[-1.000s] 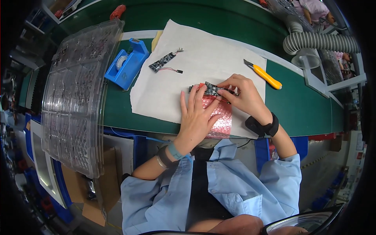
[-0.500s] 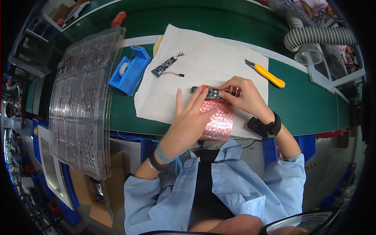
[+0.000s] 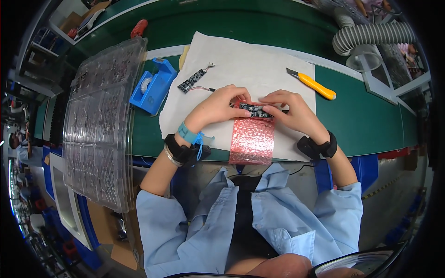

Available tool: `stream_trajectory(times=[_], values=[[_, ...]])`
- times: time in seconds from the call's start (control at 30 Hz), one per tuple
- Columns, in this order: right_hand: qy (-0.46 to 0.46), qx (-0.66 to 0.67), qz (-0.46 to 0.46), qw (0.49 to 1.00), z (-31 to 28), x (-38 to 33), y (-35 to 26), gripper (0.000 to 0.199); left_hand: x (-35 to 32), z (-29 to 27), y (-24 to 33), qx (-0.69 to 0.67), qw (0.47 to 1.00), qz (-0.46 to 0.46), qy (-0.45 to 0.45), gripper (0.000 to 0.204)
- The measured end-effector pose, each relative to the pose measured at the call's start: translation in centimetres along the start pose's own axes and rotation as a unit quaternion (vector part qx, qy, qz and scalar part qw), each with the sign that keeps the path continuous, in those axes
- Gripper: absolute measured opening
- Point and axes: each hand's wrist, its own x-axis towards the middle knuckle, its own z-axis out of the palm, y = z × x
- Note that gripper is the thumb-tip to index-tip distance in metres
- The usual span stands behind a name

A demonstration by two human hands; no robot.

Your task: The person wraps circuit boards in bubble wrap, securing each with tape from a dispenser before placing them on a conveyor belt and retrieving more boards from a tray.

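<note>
A small black circuit board (image 3: pixel 254 110) lies on the far end of a strip of pink bubble wrap (image 3: pixel 251 139). My left hand (image 3: pixel 223 106) pinches the board's left end together with the wrap's edge, thumb on the near side. At the other end my right hand (image 3: pixel 292 111) grips the board between thumb and fingers. Both hands rest over the white paper sheet (image 3: pixel 218 51). Up and to the left on that paper lies a second circuit board (image 3: pixel 192 81) with thin wires and a small plug.
A yellow utility knife (image 3: pixel 316 86) lies at the paper's right side, blade pointing left. Left of the paper stand a blue tape dispenser (image 3: pixel 149 95) and stacked clear plastic trays (image 3: pixel 95 125). A ribbed grey hose (image 3: pixel 371 39) with a clear funnel hangs at the far right.
My left hand has turned and shifted left, from lying over the wrap to pinching the board's left end. My right hand stays at the right end. More of the wrap shows.
</note>
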Motion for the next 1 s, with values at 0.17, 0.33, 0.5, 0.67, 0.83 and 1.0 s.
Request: stream_trajectory(times=[0.17,0.33,0.5,0.67,0.83,1.0], values=[[-0.062,-0.004,0.093,0.994,-0.6,-0.3,0.0,0.031,0.3,0.0,0.9,0.024,0.998,-0.029,-0.057,0.036],[-0.014,-0.056,-0.048,0.997,0.6,-1.6,-0.5,0.032,-1.4,1.4,1.5,0.172,0.984,0.054,0.004,0.043],[0.033,-0.123,-0.088,0.988,2.0,-3.0,-2.0,0.032,-2.6,3.2,2.2,0.288,0.952,0.099,0.043,0.046],[0.040,-0.184,-0.135,0.973,2.3,-2.7,-2.0,0.033,-2.4,3.3,2.0,0.297,0.948,0.102,0.057,0.042],[0.051,-0.215,-0.190,0.957,2.4,-0.7,-0.4,0.031,-1.2,2.0,1.8,0.269,0.952,0.125,0.068,0.042],[0.016,-0.212,-0.216,0.953,1.0,1.6,0.7,0.035,-0.3,1.5,1.0,0.305,0.941,0.122,0.082,0.038]])
